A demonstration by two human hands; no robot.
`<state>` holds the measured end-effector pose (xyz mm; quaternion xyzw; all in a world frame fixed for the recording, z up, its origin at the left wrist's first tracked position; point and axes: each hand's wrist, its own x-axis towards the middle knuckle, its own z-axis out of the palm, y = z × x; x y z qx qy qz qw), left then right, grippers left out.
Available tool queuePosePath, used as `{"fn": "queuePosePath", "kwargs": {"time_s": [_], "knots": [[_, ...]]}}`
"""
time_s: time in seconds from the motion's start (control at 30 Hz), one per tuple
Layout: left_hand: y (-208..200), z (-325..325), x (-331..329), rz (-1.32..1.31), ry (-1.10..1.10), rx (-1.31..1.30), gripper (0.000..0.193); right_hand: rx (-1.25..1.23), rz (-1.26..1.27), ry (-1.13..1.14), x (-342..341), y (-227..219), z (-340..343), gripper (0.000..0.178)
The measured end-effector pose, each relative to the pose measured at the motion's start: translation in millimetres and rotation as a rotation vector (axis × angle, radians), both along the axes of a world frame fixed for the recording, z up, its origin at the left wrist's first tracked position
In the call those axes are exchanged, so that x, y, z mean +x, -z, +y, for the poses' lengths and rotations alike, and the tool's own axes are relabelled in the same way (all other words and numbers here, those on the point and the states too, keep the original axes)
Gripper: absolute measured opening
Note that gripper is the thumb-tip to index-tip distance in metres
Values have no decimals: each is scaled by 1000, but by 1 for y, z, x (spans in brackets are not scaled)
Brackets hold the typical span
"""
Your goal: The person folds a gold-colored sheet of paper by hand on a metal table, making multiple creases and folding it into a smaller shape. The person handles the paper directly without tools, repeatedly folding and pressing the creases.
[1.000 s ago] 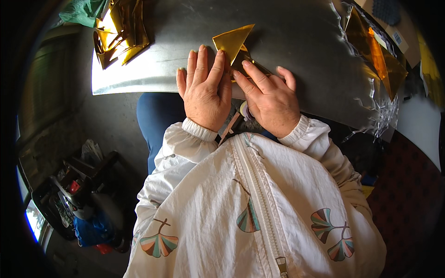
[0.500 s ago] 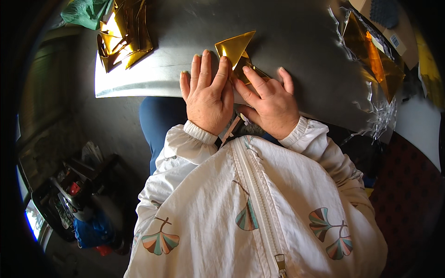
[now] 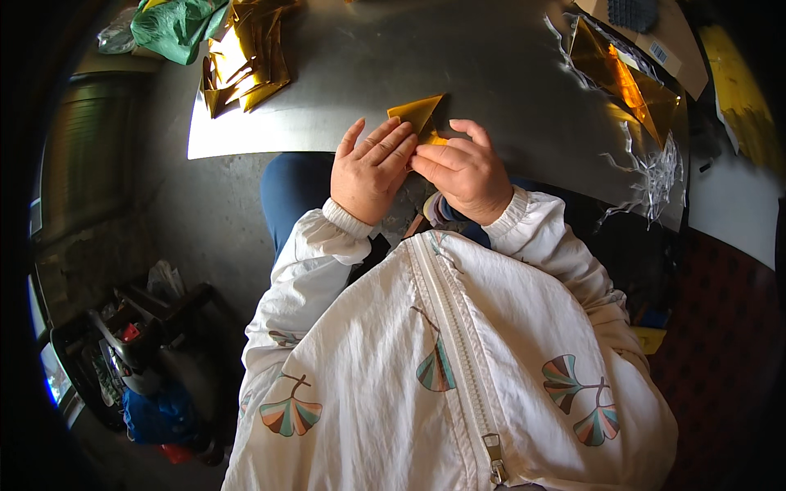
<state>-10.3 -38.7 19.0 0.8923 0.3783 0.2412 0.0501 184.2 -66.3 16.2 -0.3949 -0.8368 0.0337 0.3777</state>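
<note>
A folded sheet of gold foil paper (image 3: 419, 113) is held at the table's near edge, one pointed corner showing beyond my fingers. My left hand (image 3: 366, 174) is on its left side, fingers close together over the paper and the thumb hidden. From the right, my right hand (image 3: 472, 175) pinches the lower part between thumb and bent fingers. Both hands' fingertips nearly meet there, hiding the lower folds.
On the dark metal table (image 3: 344, 69), a pile of folded gold foil pieces (image 3: 246, 69) lies at far left beside a green plastic bag (image 3: 176, 31). Gold foil sheets (image 3: 626, 78) and shredded clear plastic (image 3: 655, 176) lie at right, near a cardboard box (image 3: 667, 53).
My hands have drawn the gold paper slightly closer to me. My left fingers, spread flat before, have come together on it, and my right fingers have curled into a pinch.
</note>
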Motion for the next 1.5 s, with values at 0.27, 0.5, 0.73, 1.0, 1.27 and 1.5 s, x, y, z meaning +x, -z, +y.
{"fn": "queuePosePath", "kwargs": {"time_s": [0.27, 0.5, 0.73, 1.0, 1.27, 1.5], "knots": [[-49, -12, 11, -975, -185, -925, 26, -344, 455, 52, 37, -84, 27, 45], [-74, -25, 14, -1549, -2, -1298, 20, -1132, 1161, -164, 14, -65, -21, 74], [-79, -29, 10, -1270, -248, -1299, 21, -1080, 1063, 8, 4, -70, -27, 23], [-71, -29, 1, -1175, -236, -1097, 22, -1217, 985, -69, 5, -70, -31, 26], [-69, -32, -3, -1129, -295, -1213, 25, -1157, 1088, -102, 18, -73, -27, 31], [-70, -32, -9, -1086, -269, -1228, 28, -1072, 1109, -57, 11, -75, -28, 31]]}}
